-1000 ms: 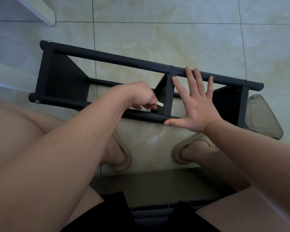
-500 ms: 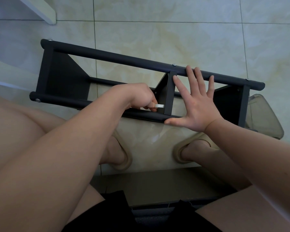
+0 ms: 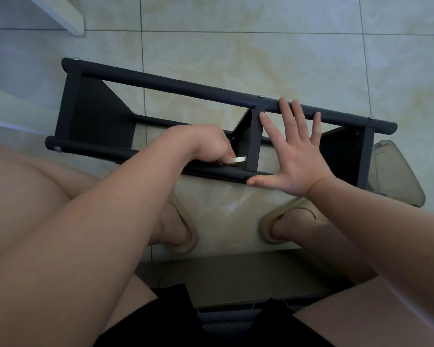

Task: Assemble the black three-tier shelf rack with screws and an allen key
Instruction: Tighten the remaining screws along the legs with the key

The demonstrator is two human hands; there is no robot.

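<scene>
Head view shows us the black rack (image 3: 176, 88) lying on its side across the middle of the frame, on the tiled floor (image 3: 261, 46). Our left hand (image 3: 208, 144), fingers curled, pinches a small pale tool (image 3: 239, 159) just beside the middle panel (image 3: 254, 139). Our right hand (image 3: 296, 159) lies flat and spread, thumb on the near rail and fingertips on the far rail.

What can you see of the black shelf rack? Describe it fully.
The black rack lies on its side on the tiled floor: matt round poles joined by three flat panels, with silver screw heads on the poles. The right hand spreads flat across two poles beside the middle panel; the left hand pinches a pale tool at that panel.
</scene>
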